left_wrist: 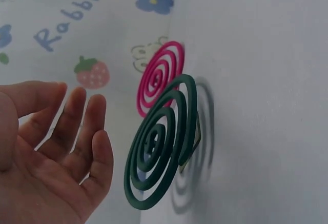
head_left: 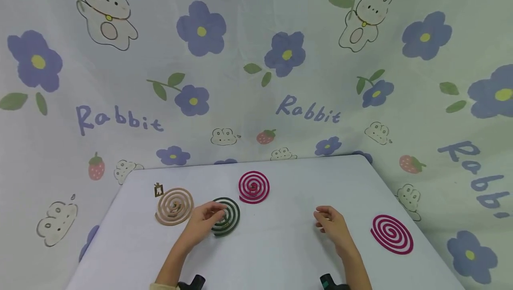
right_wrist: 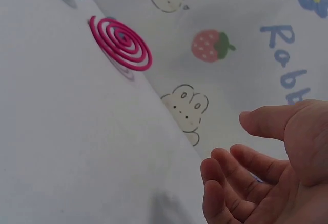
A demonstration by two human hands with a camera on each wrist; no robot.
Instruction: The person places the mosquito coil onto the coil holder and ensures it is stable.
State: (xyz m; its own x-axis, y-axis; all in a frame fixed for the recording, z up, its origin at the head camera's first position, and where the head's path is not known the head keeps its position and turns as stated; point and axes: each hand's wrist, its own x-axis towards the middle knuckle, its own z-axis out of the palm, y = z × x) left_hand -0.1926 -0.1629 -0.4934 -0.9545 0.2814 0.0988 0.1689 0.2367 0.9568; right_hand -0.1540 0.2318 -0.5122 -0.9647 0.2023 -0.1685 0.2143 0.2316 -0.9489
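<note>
My left hand (head_left: 203, 222) hovers by the green mosquito coil (head_left: 236, 215), its fingers loosely bent and holding nothing. In the left wrist view a gap separates this hand (left_wrist: 66, 152) from the green coil (left_wrist: 154, 144), which is raised off the table with part of a small stand behind it. A tan mosquito coil (head_left: 175, 206) lies left of that hand. Over the right-middle of the table, my right hand (head_left: 333, 227) is held with relaxed fingers around nothing. One pink mosquito coil (head_left: 253, 187) sits farther back; another pink coil (head_left: 392, 234) is at the right.
A small gold-coloured metal stand (head_left: 158, 189) lies beside the tan coil, near the back left. The white table (head_left: 280, 254) meets a curtain (head_left: 232, 71) printed with rabbits and flowers along its back and right edges.
</note>
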